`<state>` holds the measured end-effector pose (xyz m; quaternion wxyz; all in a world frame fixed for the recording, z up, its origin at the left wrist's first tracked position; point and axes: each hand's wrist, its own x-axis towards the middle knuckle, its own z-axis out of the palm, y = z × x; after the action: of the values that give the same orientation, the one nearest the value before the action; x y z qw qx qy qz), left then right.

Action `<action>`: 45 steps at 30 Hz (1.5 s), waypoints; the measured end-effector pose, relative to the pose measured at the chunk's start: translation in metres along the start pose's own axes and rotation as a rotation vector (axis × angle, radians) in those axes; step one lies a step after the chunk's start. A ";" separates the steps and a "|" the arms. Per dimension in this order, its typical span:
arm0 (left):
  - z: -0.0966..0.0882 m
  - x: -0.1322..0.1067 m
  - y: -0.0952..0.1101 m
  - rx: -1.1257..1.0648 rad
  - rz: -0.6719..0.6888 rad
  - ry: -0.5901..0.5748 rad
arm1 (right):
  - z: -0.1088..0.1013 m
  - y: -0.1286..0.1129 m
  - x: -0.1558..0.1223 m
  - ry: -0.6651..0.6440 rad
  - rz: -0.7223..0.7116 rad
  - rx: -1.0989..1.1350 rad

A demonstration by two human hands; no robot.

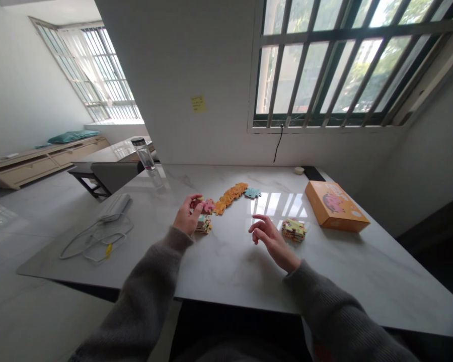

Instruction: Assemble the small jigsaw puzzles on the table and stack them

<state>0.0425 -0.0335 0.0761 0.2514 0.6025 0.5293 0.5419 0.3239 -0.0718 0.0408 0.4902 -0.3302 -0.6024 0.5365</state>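
The left hand (187, 215) is closed in a pinch around a pink puzzle piece (207, 205), raised just above a short stack of pieces (203, 224) that sits right below the wrist side of the fingers. The right hand (272, 240) is open and empty, its fingers loosely curled and pointing toward the left hand, over the marble table (230, 271). A second stack (293, 230) lies just beside those fingers, on the far right side. Between and ahead of the hands runs an orange strip of joined pieces (229, 197), its near end almost touching the pink piece, with a teal piece (252, 193) at its far end. Farther right lies an orange box (336, 206). Left of the hands stand a glass bottle (145, 156) and a white cable (96, 243) with a white pouch (114, 207).
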 end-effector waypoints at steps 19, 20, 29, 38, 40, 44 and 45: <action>-0.017 0.012 -0.052 0.469 -0.057 0.092 | -0.002 0.008 0.002 -0.012 -0.034 -0.092; -0.017 0.012 -0.056 0.489 -0.028 0.096 | -0.003 0.008 0.002 -0.007 -0.036 -0.088; -0.027 0.018 -0.045 0.539 0.371 -0.210 | -0.004 0.011 0.002 0.015 -0.028 -0.085; -0.038 0.071 -0.028 0.966 0.415 -0.911 | -0.004 0.013 0.003 0.031 -0.050 -0.095; -0.034 0.077 -0.027 0.974 0.412 -0.973 | -0.005 0.012 0.003 0.030 -0.048 -0.098; -0.031 0.078 -0.020 0.967 0.387 -1.003 | -0.005 0.009 0.002 0.028 -0.046 -0.102; -0.032 0.077 -0.018 0.958 0.384 -1.007 | -0.005 0.009 0.002 0.029 -0.046 -0.102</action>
<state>-0.0044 0.0334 0.0993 0.0734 0.9057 0.4134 -0.0585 0.3269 -0.0666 0.0319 0.4935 -0.3486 -0.6291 0.4889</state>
